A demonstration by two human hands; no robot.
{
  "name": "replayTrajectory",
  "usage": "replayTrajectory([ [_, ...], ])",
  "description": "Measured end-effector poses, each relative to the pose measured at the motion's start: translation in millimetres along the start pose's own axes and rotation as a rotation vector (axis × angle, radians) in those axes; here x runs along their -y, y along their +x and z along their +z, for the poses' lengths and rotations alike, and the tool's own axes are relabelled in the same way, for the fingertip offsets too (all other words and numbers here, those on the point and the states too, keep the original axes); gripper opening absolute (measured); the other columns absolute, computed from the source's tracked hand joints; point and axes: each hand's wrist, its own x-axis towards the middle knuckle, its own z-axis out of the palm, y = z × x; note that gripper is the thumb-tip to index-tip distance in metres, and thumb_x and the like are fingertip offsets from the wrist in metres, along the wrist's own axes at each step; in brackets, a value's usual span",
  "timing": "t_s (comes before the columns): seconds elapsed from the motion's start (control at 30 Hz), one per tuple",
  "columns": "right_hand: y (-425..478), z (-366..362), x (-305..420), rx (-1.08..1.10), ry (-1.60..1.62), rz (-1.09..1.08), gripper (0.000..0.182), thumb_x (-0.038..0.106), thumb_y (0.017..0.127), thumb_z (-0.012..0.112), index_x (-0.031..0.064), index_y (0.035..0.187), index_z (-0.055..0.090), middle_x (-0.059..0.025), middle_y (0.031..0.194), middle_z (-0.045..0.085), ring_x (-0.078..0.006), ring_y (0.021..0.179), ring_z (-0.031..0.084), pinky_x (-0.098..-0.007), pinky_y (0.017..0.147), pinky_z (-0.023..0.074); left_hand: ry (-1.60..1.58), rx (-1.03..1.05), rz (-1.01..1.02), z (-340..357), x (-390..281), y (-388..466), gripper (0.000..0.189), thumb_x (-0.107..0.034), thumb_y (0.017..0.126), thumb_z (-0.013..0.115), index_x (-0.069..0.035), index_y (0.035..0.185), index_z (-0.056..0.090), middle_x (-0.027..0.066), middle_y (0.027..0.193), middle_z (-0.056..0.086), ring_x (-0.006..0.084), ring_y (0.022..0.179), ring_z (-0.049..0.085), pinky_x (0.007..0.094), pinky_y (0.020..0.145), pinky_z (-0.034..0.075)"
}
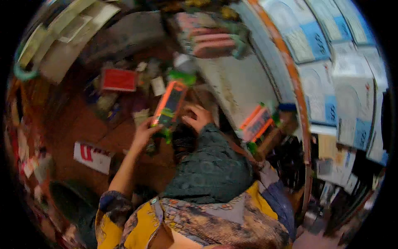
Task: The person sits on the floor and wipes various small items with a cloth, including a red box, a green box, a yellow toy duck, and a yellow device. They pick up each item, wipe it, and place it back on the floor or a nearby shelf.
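Note:
My left hand (146, 132) grips the lower end of a long orange and dark box (170, 101) with bright green ends. The box is held tilted, its top leaning to the right. Just to its right is my right hand (199, 117), fingers curled and apart with nothing visible between them. Dark green fabric (211, 168) covers the area below that hand and hides its forearm. Farther right, a second orange box (256, 123) with green ends lies beside a pale surface. Blur hides the print on both boxes.
A red box (119, 80) and small items lie on the brown floor (74, 124). A white sign with red marks (92, 157) is at left. White and blue cartons (354, 102) are stacked at right, behind an orange edge (287, 59). Pink packages (213, 42) sit at the top.

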Motion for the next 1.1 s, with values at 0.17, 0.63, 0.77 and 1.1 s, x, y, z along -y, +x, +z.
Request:
replayTrajectory([
  [0.17,7.0,-46.0,40.8,0.083,-0.438,-0.602,0.087,0.016,0.059,0.075,0.0233,0.136,0.037,-0.0126,0.140,0.034,-0.0307,0.130,0.030,-0.0553,0.108,0.0170,-0.003,0.164,-0.044,3.4,-11.9,4.1,0.037,-0.013,0.080,0.063,0.004,0.113,0.057,0.0088,0.101,0.063,0.0159,0.089,0.059,0.0296,0.081,0.046],
  [0.63,43.6,-171.3,-20.2,-0.514,-0.835,-0.320,0.056,0.027,0.063,0.077,0.0186,0.113,0.055,-0.0144,0.097,0.052,-0.0302,0.091,0.051,-0.0463,0.084,0.0392,-0.120,0.089,0.061,13.0,-35.6,14.5,0.050,-0.031,0.087,0.058,-0.003,0.128,0.048,0.0062,0.097,0.064,0.0152,0.081,0.061,0.0291,0.073,0.047],
  [0.77,28.4,-259.6,-99.5,-0.649,-0.598,0.060,0.075,0.028,0.059,0.082,0.0117,0.123,0.047,-0.0149,0.108,0.056,-0.0337,0.100,0.053,-0.0430,0.085,0.0433,-0.039,0.048,0.018,13.4,-12.1,23.1,0.043,-0.025,0.087,0.059,-0.004,0.124,0.052,0.0066,0.098,0.062,0.0135,0.087,0.060,0.0282,0.075,0.047],
  [1.1,-25.0,-342.5,-299.1,-0.399,-0.713,0.535,0.086,0.031,0.061,0.080,0.0066,0.132,0.039,-0.0196,0.126,0.049,-0.0334,0.113,0.049,-0.0411,0.094,0.0404,0.077,0.138,-0.019,41.9,5.5,23.4,0.040,-0.016,0.087,0.060,-0.005,0.125,0.052,0.0065,0.097,0.061,0.0110,0.089,0.054,0.0236,0.076,0.043],
])
